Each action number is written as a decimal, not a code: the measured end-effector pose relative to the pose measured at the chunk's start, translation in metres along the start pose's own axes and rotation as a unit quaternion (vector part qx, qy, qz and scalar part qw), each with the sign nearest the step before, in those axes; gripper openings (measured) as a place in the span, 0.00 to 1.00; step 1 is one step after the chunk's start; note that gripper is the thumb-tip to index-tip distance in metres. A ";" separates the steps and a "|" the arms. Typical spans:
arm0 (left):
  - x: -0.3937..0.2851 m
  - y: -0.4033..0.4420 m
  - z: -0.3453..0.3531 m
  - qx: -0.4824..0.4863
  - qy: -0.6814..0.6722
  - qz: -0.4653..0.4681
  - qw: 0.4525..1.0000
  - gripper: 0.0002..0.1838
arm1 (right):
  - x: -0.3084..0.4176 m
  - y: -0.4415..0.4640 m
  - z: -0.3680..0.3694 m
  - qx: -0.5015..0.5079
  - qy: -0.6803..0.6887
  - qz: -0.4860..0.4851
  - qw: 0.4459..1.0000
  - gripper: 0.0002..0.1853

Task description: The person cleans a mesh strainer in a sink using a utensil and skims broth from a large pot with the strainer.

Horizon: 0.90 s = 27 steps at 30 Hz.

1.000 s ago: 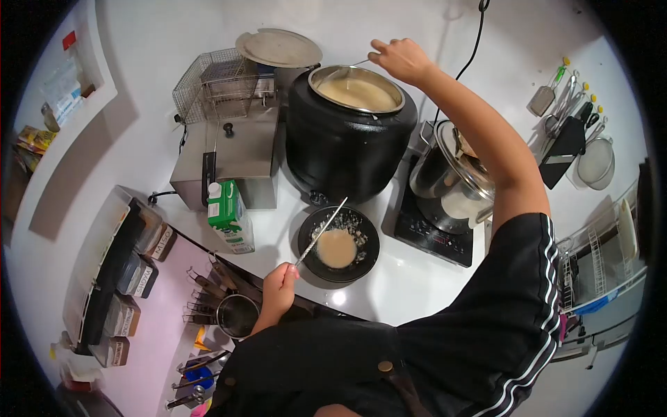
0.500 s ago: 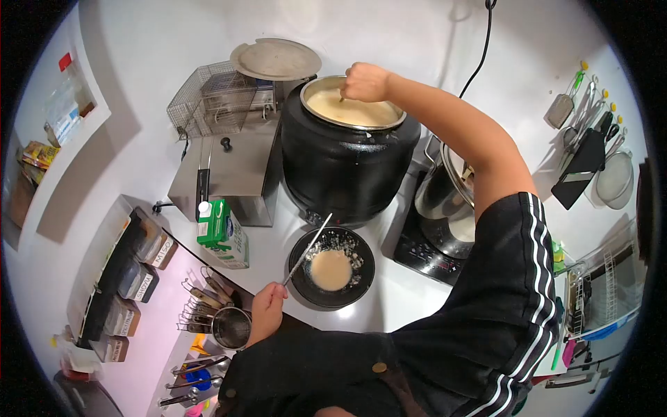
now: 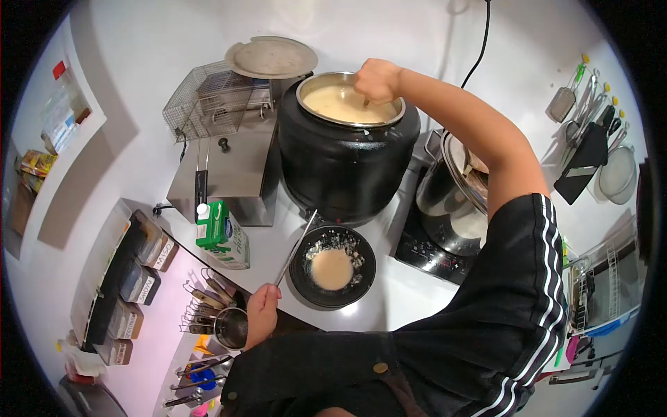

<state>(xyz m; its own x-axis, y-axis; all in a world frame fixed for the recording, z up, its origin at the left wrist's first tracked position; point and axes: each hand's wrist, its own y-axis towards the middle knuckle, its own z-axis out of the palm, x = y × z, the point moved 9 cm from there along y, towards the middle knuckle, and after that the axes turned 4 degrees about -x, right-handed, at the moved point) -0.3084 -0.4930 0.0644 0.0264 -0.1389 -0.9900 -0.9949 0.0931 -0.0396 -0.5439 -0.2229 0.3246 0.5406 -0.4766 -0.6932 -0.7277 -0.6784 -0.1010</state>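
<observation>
My right hand (image 3: 379,81) is closed above the large black soup warmer (image 3: 347,167), over its metal-rimmed opening. From the fist a short piece of a thin utensil handle (image 3: 366,101) reaches down to the pale creamy liquid (image 3: 326,103); its lower end is hidden. My left hand (image 3: 262,311) grips a thin metal rod-like utensil (image 3: 297,247), which slants upward beside a black bowl (image 3: 332,300). Inside that bowl lies a beige liquid (image 3: 332,270) with whitish bits around it on the wall. A green and white carton (image 3: 222,236) stands to the left.
A steel fryer (image 3: 229,174) with a wire basket (image 3: 208,97) stands at the left. On the right, a steel pot (image 3: 445,201) sits on an induction cooker (image 3: 431,260). Tools hang on the right wall, including a strainer (image 3: 616,172). Labelled containers (image 3: 146,285) line the left.
My right hand has moved right across the warmer's opening with the utensil. The rod in my left hand has shifted left, from across the bowl to beside its rim.
</observation>
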 end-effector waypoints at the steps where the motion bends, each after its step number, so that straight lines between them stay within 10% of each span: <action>1: -0.001 0.000 0.001 0.002 0.000 0.001 1.000 0.16 | 0.000 -0.001 0.000 0.001 0.000 0.002 1.000 0.09; 13: -0.008 0.000 0.006 0.011 -0.042 0.002 0.999 0.14 | -0.006 -0.006 0.002 0.044 0.111 0.177 0.977 0.22; 27: -0.011 0.001 -0.004 -0.006 0.001 0.011 1.000 0.16 | -0.035 -0.038 0.027 0.005 0.303 0.476 0.825 0.22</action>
<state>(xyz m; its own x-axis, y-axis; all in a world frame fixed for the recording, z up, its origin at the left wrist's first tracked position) -0.3103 -0.4954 0.0760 0.0038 -0.1385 -0.9904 -0.9963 0.0842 -0.0156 -0.5472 -0.1652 0.3335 -0.1698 -0.9852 0.0219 -0.9464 0.1692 0.2753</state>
